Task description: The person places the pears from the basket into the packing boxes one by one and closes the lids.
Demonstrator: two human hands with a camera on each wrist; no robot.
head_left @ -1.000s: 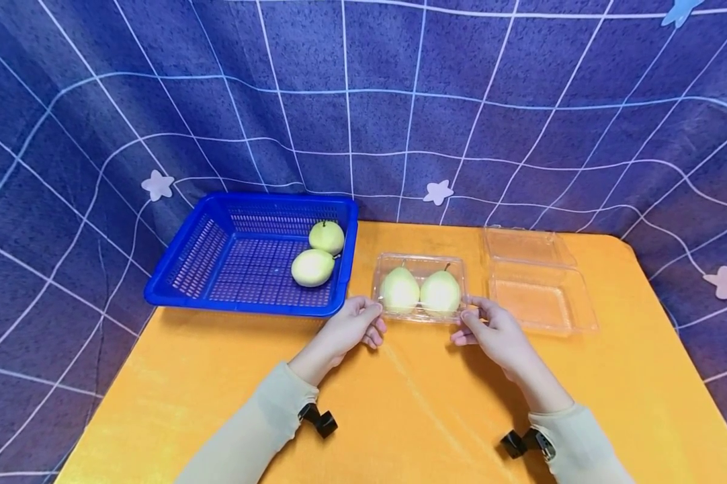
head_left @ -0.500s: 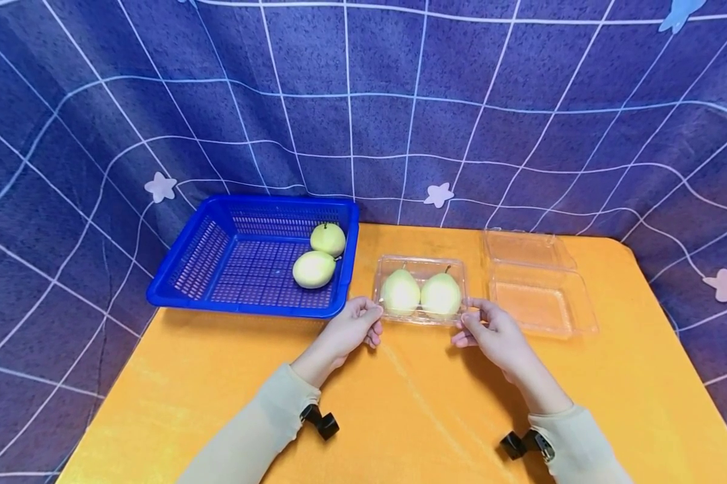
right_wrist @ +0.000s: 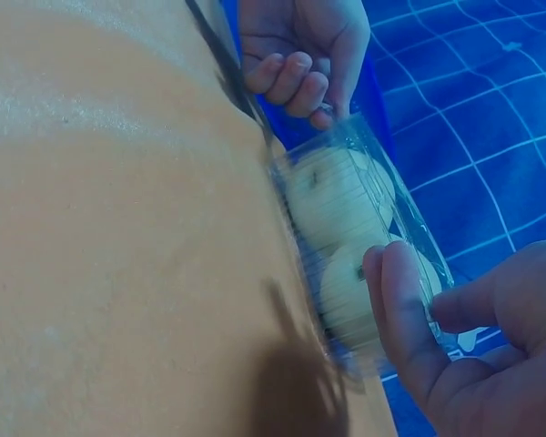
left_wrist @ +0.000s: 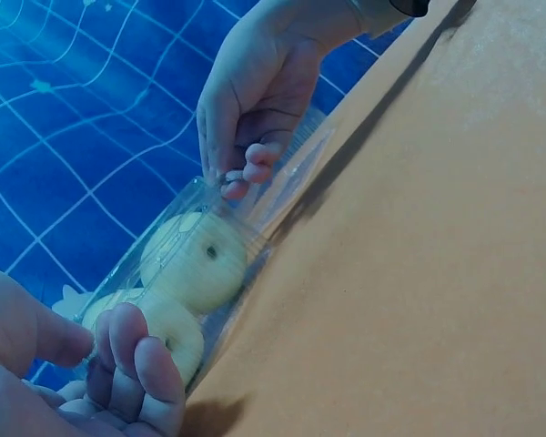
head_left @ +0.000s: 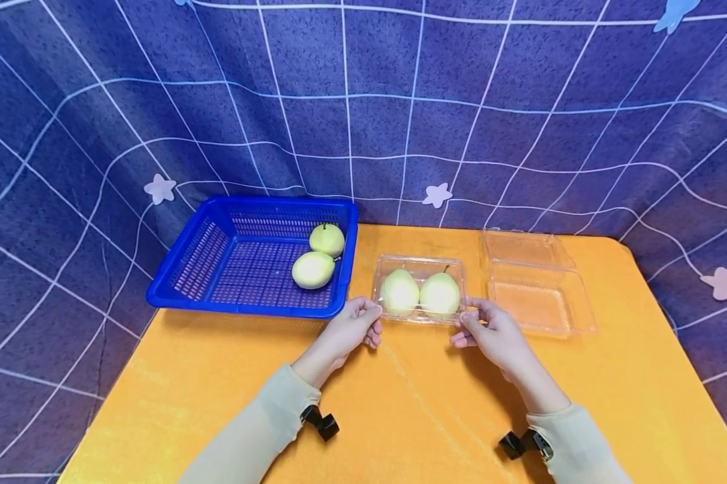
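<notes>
A clear plastic clamshell box [head_left: 420,263] stands at the middle of the table, its lid down over two pale green pears [head_left: 400,292] lying side by side. My left hand [head_left: 347,328] pinches the front left corner of its rim between thumb and fingers. At the front right corner, my right hand [head_left: 492,331] pinches the rim likewise. Both wrist views show the lid edge running between the two hands, with the pears [left_wrist: 196,264] behind the clear wall. The left wrist view has the left hand [left_wrist: 118,373] low at left, its other fingers curled.
Left of the box is a blue plastic basket [head_left: 245,308] with two more pears [head_left: 313,269] at its right end. An open clear clamshell box [head_left: 541,306] lies to the right. Behind the orange table [head_left: 412,417] hangs a blue gridded cloth [head_left: 375,121].
</notes>
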